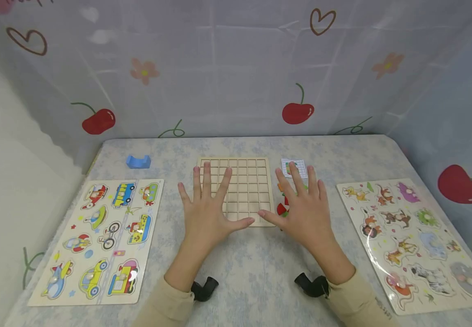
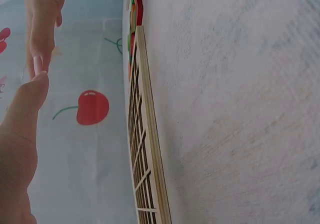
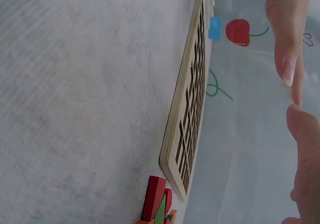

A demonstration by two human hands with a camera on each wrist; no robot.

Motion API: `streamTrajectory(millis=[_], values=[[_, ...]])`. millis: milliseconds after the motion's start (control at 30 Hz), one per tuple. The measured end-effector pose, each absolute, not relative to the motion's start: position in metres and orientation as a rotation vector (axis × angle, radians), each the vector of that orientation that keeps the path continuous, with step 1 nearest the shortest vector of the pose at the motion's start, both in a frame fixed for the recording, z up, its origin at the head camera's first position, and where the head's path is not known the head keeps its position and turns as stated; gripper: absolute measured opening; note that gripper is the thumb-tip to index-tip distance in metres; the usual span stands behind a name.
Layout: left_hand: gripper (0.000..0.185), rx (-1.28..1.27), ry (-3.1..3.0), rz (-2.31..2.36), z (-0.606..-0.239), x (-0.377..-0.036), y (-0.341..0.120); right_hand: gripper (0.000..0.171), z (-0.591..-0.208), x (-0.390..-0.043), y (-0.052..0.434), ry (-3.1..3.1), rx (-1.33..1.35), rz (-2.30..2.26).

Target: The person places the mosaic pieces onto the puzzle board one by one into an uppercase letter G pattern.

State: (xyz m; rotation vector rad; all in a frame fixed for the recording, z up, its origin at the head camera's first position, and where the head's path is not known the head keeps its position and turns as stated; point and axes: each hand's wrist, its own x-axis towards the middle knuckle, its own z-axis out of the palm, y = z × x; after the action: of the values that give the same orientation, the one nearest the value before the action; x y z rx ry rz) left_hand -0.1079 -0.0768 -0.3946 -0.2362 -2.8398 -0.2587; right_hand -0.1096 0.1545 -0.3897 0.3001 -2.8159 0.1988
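Observation:
My left hand (image 1: 207,213) hovers with fingers spread over the left part of a wooden grid board (image 1: 247,190). To its right my right hand (image 1: 306,214) is spread the same way, its thumb reaching over the board's right edge. Both thumbs point toward each other, and neither hand holds anything. Partly hidden under the right hand lie small red, green and orange blocks (image 1: 282,209). A small card with a printed grid picture (image 1: 300,168) sits behind them, covered in part by the fingertips. In the right wrist view, a red block (image 3: 153,198) lies near the board's corner.
On the left lies a vehicle puzzle board (image 1: 109,268); an animal puzzle board (image 1: 389,272) is on the right. A blue U-shaped holder (image 1: 138,161) stands at the back left. Behind the table (image 1: 244,281) hangs a curtain (image 1: 228,68) printed with cherries.

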Motion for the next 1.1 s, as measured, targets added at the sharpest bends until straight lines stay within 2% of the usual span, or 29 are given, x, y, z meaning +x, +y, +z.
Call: streamTrajectory(millis=[300, 733, 1100], values=[[0.127, -0.165, -2.924, -0.319, -0.400, -0.112, -0.089, 0.096, -0.401, -0.117, 0.168, -2.834, 0.300, 0.290], [0.132, -0.133, -2.977, -0.611, -0.432, -0.114, -0.111, 0.040, -0.422, -0.134, 0.187, -2.930, 0.242, 0.434], [0.141, -0.060, -3.077, -0.716, -0.455, -0.117, -0.121, 0.034, -0.432, -0.152, 0.190, -2.986, 0.165, 0.497]])
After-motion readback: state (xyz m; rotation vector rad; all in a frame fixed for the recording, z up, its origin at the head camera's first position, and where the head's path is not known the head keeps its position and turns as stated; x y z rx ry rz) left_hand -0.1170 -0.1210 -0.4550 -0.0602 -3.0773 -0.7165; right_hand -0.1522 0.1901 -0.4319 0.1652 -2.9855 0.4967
